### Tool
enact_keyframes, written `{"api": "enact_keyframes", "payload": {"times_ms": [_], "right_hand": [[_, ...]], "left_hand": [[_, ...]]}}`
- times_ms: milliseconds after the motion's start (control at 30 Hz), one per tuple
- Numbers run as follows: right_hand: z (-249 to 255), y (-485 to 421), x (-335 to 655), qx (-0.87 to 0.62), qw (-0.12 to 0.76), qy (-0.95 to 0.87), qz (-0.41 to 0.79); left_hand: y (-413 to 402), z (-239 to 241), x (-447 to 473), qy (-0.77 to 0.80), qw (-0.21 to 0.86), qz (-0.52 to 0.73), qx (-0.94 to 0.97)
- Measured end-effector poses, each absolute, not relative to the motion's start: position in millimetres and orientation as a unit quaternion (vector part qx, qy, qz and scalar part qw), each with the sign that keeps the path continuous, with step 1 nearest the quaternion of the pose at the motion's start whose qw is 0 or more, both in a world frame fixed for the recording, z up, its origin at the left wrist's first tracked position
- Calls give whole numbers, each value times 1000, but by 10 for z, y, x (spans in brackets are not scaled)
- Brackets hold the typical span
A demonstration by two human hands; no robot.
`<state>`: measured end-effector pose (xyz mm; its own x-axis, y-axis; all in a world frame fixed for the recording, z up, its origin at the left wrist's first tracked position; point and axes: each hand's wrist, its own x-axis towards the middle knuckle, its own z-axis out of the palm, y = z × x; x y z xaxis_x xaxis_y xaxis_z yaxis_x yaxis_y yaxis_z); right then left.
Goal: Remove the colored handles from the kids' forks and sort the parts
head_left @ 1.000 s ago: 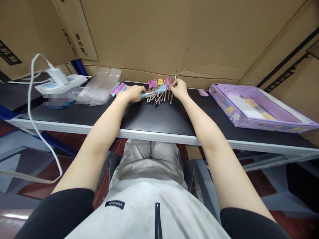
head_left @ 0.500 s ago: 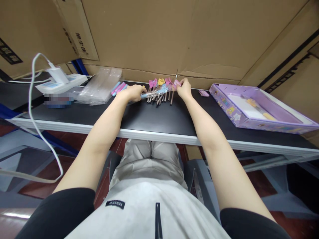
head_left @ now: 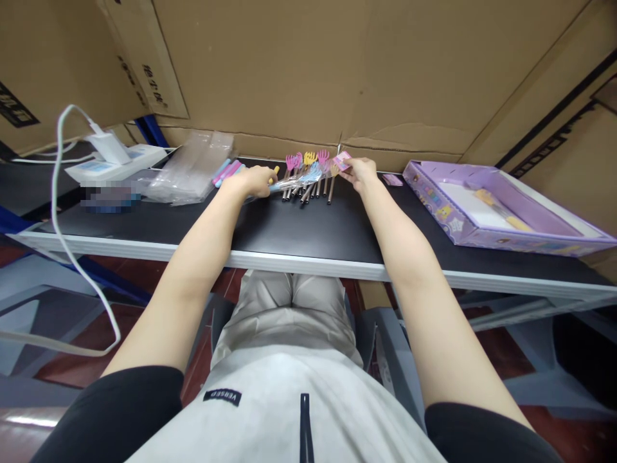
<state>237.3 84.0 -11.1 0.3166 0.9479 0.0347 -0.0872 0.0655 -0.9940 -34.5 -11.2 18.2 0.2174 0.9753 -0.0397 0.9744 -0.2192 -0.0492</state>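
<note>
1. Landmark: row of small forks [head_left: 308, 177] with coloured heads, lying side by side at the far edge of the black table [head_left: 299, 225], just in front of the cardboard wall [head_left: 313, 71]. Heads point at the wall, handles point back at the person. Likely laid out that way so each one is easy to grab.
2. Left hand [head_left: 253, 181] sits at the left end of the row, fingers curled shut on a clear sleeve [head_left: 294, 180] with a blue piece in it. The sleeve lies across the forks. Looks like the hand is steadying it.
3. Right hand [head_left: 361, 172] is at the right end of the row, thumb and forefinger pinching a small pink card [head_left: 342, 161] just above the fork heads. Other fingers tucked, can't tell more.
4. Left of the row: pink and blue sticks [head_left: 229, 171], then a stack of clear bags [head_left: 190, 167], then a white charger unit [head_left: 113, 157] with cable [head_left: 60, 212] hanging off the table edge.
5. Right of the row: small pink tag [head_left: 393, 180] lying flat, then an open purple box [head_left: 501, 209], well apart from the forks.
</note>
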Motion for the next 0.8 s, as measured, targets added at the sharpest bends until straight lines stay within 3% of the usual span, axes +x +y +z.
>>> {"api": "enact_keyframes", "payload": {"times_ms": [500, 800], "right_hand": [[-58, 764, 2332, -524, 583, -413, 464], [33, 631, 2349, -510, 538, -442, 505]], "left_hand": [[-177, 240, -282, -630, 44, 90, -770], [-95, 385, 475, -558, -22, -88, -825]]}}
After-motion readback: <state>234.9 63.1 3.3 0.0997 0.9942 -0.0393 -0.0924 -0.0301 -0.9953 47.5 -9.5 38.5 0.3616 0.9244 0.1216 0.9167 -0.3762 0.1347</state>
